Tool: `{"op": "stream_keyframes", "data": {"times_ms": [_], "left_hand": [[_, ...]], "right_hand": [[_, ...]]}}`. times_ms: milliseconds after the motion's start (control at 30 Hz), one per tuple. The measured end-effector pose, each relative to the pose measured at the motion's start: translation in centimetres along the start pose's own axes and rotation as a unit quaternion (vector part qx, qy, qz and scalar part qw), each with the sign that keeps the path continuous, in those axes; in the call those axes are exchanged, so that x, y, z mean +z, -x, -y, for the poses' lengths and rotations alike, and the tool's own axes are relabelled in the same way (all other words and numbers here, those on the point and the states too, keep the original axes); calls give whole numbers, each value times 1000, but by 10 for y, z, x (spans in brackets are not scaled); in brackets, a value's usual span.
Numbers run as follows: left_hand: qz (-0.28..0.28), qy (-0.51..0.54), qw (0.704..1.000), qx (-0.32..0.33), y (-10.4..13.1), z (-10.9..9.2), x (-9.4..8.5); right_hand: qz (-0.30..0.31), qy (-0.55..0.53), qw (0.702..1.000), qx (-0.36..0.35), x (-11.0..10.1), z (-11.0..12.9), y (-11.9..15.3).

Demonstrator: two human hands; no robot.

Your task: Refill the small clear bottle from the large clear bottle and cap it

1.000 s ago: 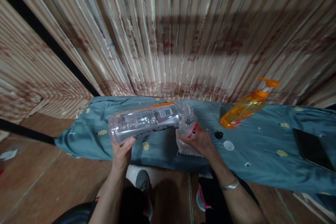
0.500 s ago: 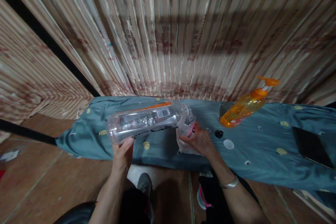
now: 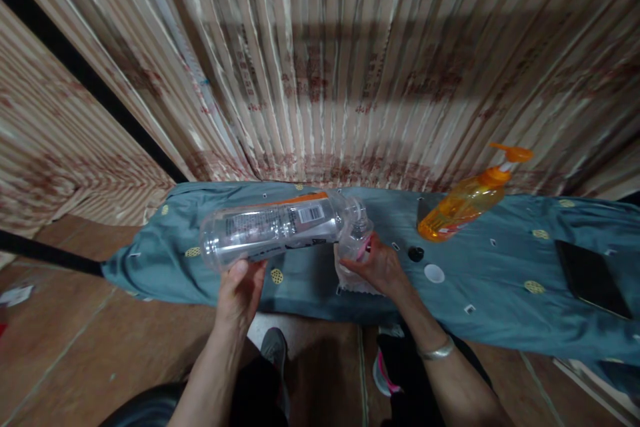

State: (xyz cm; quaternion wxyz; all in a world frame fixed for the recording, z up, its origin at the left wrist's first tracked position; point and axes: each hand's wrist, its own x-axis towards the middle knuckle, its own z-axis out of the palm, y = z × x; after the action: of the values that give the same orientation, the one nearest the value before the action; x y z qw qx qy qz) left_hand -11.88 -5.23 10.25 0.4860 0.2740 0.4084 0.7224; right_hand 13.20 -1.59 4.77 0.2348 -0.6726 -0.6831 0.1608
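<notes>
My left hand [image 3: 243,287] is closed round the underside of a large clear plastic bottle [image 3: 273,225] with a barcode label and an orange strip. It lies nearly level in the air, its mouth pointing right. My right hand [image 3: 375,263] grips a smaller clear plastic bottle [image 3: 356,240] with a pink patch, held roughly upright. The large bottle's mouth meets the small one's top; whether liquid passes between them I cannot make out. Beneath the small bottle is a pale cloth [image 3: 357,280]. A black cap [image 3: 416,253] and a white round lid [image 3: 434,273] lie right of my right hand.
An orange pump bottle [image 3: 463,207] stands farther right on the blue-green cloth-covered surface [image 3: 300,287]. A dark flat phone-like slab [image 3: 593,280] lies near the right end. Striped curtains [image 3: 320,80] hang behind. A black pole [image 3: 90,73] slants down at the left.
My left hand has shifted slightly right along the large bottle, with more fingers showing beneath it. The bottle's base has moved slightly left. My right hand stays on the small bottle.
</notes>
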Motion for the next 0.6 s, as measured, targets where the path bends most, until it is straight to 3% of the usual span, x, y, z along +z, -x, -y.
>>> {"op": "stream_keyframes", "data": {"times_ms": [600], "left_hand": [[-32, 31, 997, -70, 8, -1, 12]], "right_hand": [[-9, -24, 1000, -6, 1, -3, 0]]}}
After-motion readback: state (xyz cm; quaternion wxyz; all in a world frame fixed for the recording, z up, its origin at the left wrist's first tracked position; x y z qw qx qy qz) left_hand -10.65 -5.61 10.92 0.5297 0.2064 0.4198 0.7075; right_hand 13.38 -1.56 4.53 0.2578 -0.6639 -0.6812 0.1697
